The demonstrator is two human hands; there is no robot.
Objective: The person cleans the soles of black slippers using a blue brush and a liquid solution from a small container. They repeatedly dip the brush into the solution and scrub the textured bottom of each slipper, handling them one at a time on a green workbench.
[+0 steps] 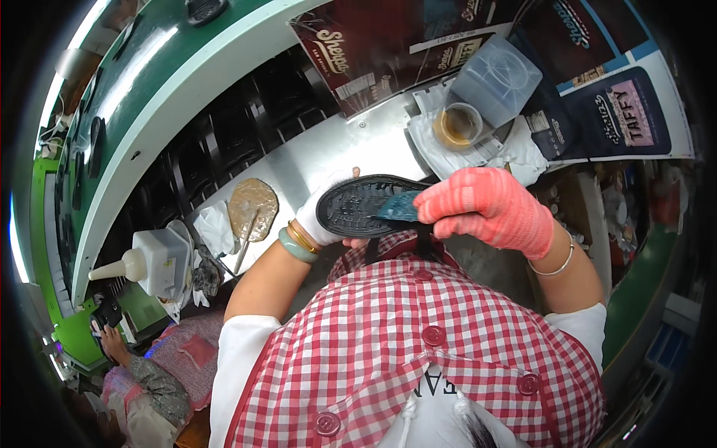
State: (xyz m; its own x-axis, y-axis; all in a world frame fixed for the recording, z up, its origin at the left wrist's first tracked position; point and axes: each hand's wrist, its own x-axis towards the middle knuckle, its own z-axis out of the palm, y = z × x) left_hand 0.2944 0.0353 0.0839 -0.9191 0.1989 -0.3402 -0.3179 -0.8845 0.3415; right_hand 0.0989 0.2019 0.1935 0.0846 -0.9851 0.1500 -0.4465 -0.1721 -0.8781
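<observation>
My left hand [317, 218], in a white glove, is closed around a black shoe sole [345, 209] and holds it in front of my chest. The sole's textured face is turned up and looks shiny. A coral-red knit glove covers my right hand [489, 213], whose fingers pinch a flat teal piece [398, 207], perhaps a brush or pad. Its edge lies against the sole's surface. Black straps hang below the sole's right part. Beyond my right hand stands a clear cup of amber liquid [458, 127].
At the upper right are a clear plastic container [497, 81] and cardboard boxes [388, 52]. To the left lie a brown disc with a stick [252, 209] and a white spouted bottle [157, 265]. A green conveyor [149, 52] curves behind. Another person [157, 381] works at lower left.
</observation>
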